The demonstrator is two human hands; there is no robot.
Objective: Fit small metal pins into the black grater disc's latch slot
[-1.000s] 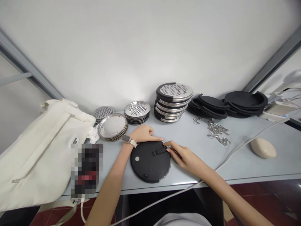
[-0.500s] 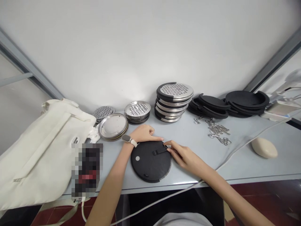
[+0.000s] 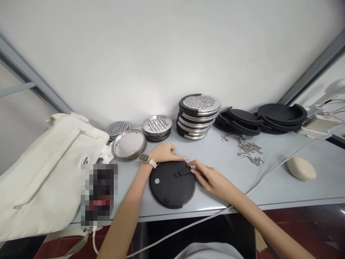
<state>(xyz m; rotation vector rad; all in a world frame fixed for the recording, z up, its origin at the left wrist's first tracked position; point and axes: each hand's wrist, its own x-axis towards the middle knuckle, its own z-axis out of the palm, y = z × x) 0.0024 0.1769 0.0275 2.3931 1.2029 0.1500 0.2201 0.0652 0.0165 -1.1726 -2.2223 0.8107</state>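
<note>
A black round disc-shaped case (image 3: 172, 190) lies flat near the table's front edge, bearing a pale round spot, a short black strap (image 3: 183, 173) and a small dark slot. My left hand (image 3: 165, 152) rests along its far edge, fingers curled in and thumb stretched out to the rim by the strap's end. At that same rim, my right hand (image 3: 208, 177) pinches a small metal clip (image 3: 189, 167) between thumb and forefinger. The fingers partly cover the clip. Several loose silver clips (image 3: 246, 146) lie on the table to the right.
Behind are stacked metal grater discs (image 3: 157, 125), plain metal discs (image 3: 129, 143) and a tall stack of black-rimmed graters (image 3: 201, 104). Black round covers (image 3: 281, 113) lie at the right. A white cable (image 3: 272, 171) crosses near a cream mouse-shaped object (image 3: 301, 168). A cream bag (image 3: 51, 172) stands left.
The whole view has shifted very slightly. Both hands keep their places at the rim of the case, and the right still pinches the clip.
</note>
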